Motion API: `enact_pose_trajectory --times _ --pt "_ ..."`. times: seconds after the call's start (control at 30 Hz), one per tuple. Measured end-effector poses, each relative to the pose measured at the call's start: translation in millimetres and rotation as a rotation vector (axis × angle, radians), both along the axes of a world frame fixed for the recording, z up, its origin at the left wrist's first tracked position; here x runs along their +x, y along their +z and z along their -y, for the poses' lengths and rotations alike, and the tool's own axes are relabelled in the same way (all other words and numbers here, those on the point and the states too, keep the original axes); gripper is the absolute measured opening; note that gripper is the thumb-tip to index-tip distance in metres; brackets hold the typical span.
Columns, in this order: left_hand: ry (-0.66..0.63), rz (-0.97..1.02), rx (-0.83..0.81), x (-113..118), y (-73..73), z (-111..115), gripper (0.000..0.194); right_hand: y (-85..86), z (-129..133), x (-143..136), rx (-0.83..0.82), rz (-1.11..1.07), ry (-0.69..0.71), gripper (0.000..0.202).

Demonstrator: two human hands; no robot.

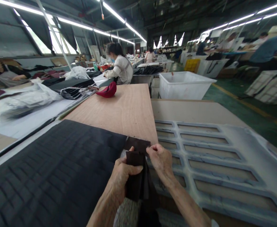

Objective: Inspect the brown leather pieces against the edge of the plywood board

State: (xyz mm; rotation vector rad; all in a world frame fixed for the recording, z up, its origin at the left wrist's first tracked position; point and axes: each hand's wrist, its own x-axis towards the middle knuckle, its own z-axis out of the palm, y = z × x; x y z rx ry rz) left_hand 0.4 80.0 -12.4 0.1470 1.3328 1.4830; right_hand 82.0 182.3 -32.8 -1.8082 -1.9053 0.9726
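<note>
My left hand [125,171] grips a stack of dark brown fabric pieces [135,186], thumb across the front, the loose ends hanging down. Just beyond it, a single dark brown fabric piece [138,145] lies at the near edge of the wooden board. The fingertips of my right hand [159,156] pinch this piece at its right corner. To the left of my hands spreads a large black sheet [58,170] with rows of creases or cut marks. The lower part of the stack merges with dark shapes below it.
A frosted template [190,157] with long slots lies on the right. Ahead are the wooden board [129,107] with a red fabric piece [108,90], and a white bin [185,85]. Plastic-wrapped bundles [22,99] lie on the left table. A seated co-worker [121,67] is beyond.
</note>
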Motion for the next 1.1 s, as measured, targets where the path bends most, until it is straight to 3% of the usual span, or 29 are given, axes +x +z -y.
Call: enact_pose_trajectory --times 0.23,0.4,0.57,0.67,0.83,1.1 --pt "0.022 0.003 0.039 -5 1.1 -1 0.067 -16.5 -3 11 0.001 -0.23 -0.077 0.021" --pt "0.086 0.041 0.103 0 6.1 20 0.034 -14.0 18 32 -0.03 -0.429 -0.126 0.02" --pt "0.197 0.128 0.092 15 0.2 49 0.027 4.3 70 49 -0.305 -0.616 0.068 0.046" --pt "0.272 0.164 0.086 22 -4.8 59 0.017 13.4 94 54 -0.442 -0.677 0.169 0.046" --pt "0.398 0.193 0.066 22 -4.7 66 0.006 13.2 104 53 -0.525 -0.62 0.158 0.032" --pt "0.501 0.199 0.048 19 -2.4 70 0.013 10.8 103 48 -0.34 -0.443 0.199 0.032"
